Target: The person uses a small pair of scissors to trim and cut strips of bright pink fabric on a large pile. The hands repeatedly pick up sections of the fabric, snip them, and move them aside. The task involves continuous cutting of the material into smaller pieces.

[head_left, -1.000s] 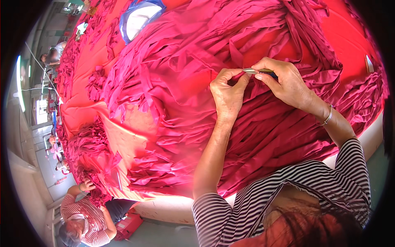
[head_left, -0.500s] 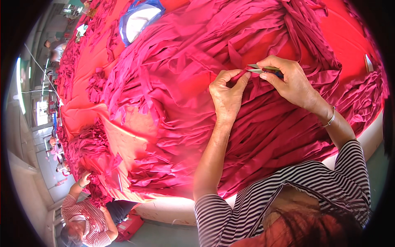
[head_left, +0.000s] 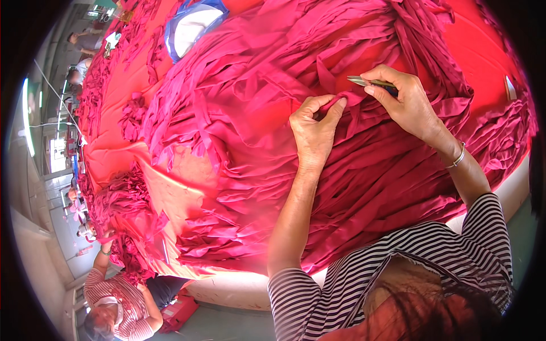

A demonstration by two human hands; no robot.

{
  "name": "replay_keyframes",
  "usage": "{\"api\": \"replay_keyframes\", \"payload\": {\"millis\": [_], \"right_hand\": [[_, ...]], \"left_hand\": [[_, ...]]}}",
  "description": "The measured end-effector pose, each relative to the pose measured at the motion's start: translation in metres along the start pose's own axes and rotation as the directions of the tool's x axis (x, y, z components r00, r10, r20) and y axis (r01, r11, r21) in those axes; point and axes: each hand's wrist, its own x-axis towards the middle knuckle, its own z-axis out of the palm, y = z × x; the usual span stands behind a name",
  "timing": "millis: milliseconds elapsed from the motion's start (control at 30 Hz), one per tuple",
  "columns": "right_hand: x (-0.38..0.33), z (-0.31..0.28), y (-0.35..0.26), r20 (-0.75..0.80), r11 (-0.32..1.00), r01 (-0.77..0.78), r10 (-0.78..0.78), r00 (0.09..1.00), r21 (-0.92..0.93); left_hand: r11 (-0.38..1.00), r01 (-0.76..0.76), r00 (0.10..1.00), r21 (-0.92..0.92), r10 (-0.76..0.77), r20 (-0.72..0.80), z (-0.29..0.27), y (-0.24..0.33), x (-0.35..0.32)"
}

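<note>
My left hand pinches the end of a crimson fabric strip between thumb and fingers. Just to its right and a little farther off, my right hand grips small thread snips. Their pointed blades lie together and point left, apart from the strip. Part of the snips is hidden inside my fingers. Beneath both hands spreads a thick heap of crimson fabric strips, lying over brighter red cloth.
A blue-rimmed bag with something white inside lies at the far side. Bunched strips are piled on the left, where a co-worker in a striped shirt handles fabric. Below the table edge is a red box.
The snips have moved off the strip, away and slightly right, and their blades have closed. My left hand stays nearly in place on the strip. The co-worker's hand has moved up.
</note>
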Motion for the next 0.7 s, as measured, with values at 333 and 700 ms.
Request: {"api": "replay_keyframes", "payload": {"millis": [333,700], "right_hand": [[-0.010,0.006,0.004,0.077,0.943,0.278,-0.268,0.960,-0.181],[-0.009,0.009,0.006,0.072,0.967,0.233,-0.226,0.971,-0.104]], "left_hand": [[0.991,0.046,0.998,-0.124,-0.040,0.054,-0.002,-0.006,0.003],[0.994,0.057,0.996,-0.091,-0.050,0.073,-0.003,-0.002,0.002]]}}
